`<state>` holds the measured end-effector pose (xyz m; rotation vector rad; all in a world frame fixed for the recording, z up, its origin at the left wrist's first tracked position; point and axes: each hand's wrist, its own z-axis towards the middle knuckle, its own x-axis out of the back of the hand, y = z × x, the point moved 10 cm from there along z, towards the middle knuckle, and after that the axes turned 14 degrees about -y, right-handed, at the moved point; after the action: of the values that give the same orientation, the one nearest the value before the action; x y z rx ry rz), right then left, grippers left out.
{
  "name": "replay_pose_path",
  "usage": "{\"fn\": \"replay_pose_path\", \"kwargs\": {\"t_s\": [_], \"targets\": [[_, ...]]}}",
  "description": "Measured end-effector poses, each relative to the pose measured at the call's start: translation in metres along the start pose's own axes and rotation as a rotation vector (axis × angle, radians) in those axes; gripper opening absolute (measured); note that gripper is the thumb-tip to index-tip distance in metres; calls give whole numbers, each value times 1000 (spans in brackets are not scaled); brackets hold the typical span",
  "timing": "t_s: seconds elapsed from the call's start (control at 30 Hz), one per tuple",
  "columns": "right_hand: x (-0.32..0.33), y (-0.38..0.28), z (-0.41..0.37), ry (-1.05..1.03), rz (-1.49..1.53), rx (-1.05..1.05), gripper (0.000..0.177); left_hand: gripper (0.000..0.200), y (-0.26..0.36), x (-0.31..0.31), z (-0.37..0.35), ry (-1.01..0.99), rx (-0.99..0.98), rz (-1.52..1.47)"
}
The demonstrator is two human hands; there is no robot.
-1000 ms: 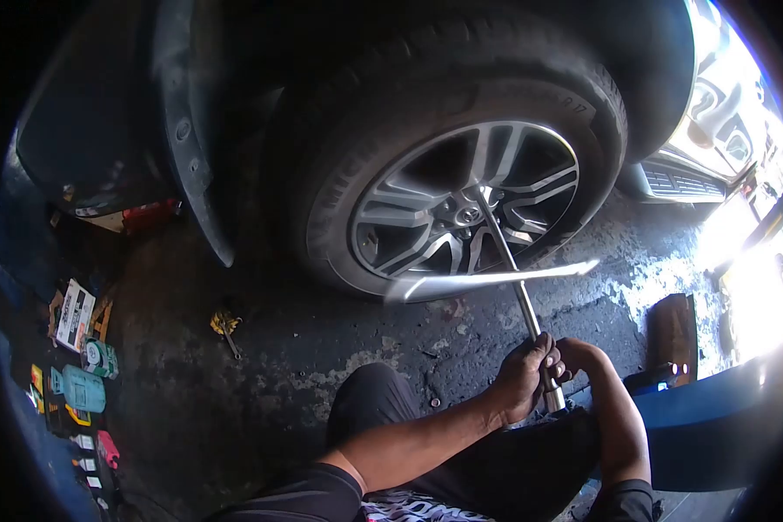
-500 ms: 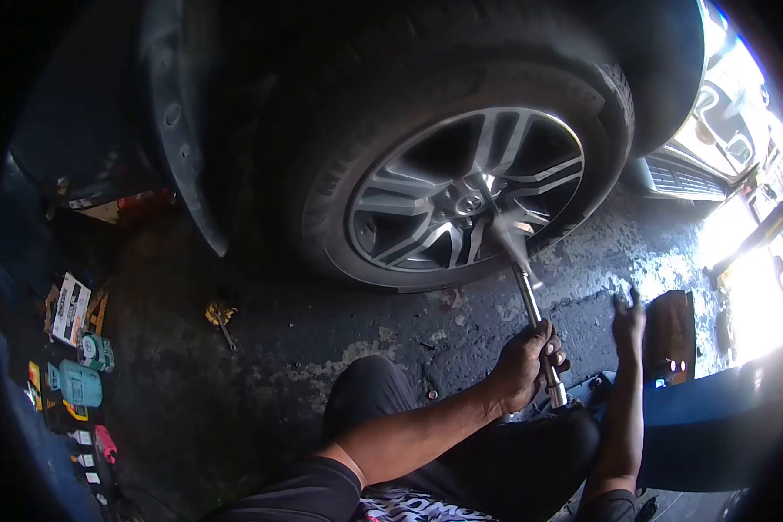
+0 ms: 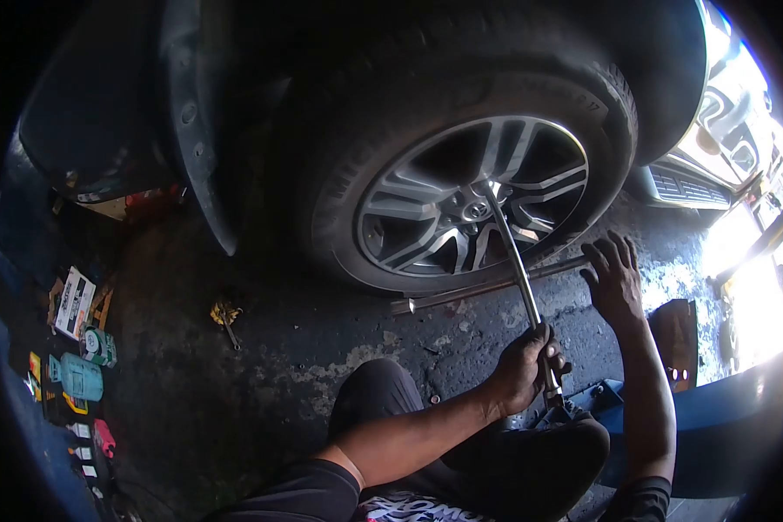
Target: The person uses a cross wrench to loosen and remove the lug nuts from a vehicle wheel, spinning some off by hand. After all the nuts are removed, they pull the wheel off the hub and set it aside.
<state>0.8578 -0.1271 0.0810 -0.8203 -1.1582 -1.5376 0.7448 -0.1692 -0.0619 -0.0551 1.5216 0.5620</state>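
Note:
A four-way lug wrench [image 3: 520,274] reaches from the wheel [image 3: 407,210] down toward my knees. Its far end meets a lug position beside the hub cap; whether a nut sits inside is hidden. My left hand [image 3: 524,372] is wrapped around the shaft near its close end, fingers closed. The wrench's crossbar lies roughly level, its left socket end below the tire [image 3: 335,230]. At the crossbar's right end is my right hand [image 3: 616,283], fingers spread and open, touching or very close to the bar.
Bottles and boxes stand at the left, among them a blue-green jug [image 3: 80,378] and a white box [image 3: 75,300]. A small tool with a yellow part [image 3: 226,320] lies on the floor. Right of me are a brown block [image 3: 674,335] and a blue surface [image 3: 713,426].
The wrench has turned from a blur, its crossbar now level and clear. My right hand has risen to the crossbar's right end. My left hand stays around the shaft.

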Motion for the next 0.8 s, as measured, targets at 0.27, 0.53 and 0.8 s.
{"fn": "replay_pose_path", "kwargs": {"t_s": [0.27, 0.53, 0.8], "targets": [[75, -9, 27, 202, -121, 134, 31, 34, -31, -10, -12, -61, 101, 121], [-133, 18, -51, -440, 172, -247, 44, 37, -28, 1, 5, -9, -40, 204], [-260, 4, -181, -1429, 817, -414, 48, 34, -9, -15, 2, -31, -1, 61]]}}
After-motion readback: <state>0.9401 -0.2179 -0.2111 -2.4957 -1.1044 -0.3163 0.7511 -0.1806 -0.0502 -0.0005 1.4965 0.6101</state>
